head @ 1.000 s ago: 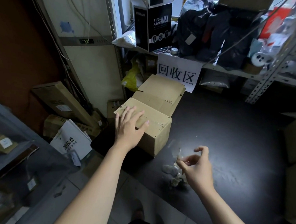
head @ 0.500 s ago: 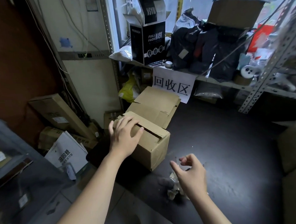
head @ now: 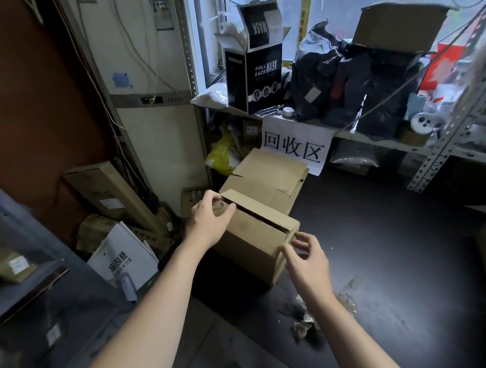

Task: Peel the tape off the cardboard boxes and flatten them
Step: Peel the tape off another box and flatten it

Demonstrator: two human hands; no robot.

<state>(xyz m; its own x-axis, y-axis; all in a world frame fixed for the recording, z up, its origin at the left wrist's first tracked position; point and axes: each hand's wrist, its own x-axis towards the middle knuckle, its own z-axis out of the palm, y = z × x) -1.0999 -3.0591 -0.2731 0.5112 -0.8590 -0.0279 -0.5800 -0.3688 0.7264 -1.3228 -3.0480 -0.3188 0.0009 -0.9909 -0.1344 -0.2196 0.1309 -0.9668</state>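
The cardboard box [head: 256,239] sat on the dark table [head: 394,246], straight ahead of the person and just in front of a second box [head: 267,179]. Its long axis ran from far-left to near-right, and the open seam on top ran the same way. The hands were well apart, one at each end of that axis. The left hand [head: 210,222] gripped the far-left top corner with its fingers curled over the flap edge. The right hand [head: 305,260] was at the near-right top corner, with thumb and fingers bent around it. Whether they had pinched a tape end or only touched cardboard could not be told. The right hand looked the better placed for any tape left on the end face, which lay right under its fingertips (the left would probably just steady the box).

A second earlier the left hand had lain flat on the lid, and the right had hovered low over the crumpled tape [head: 305,324] beside the box. Since then the left hand had slid to the far corner and curled, the right had risen to the box, and the gap along the seam had widened.
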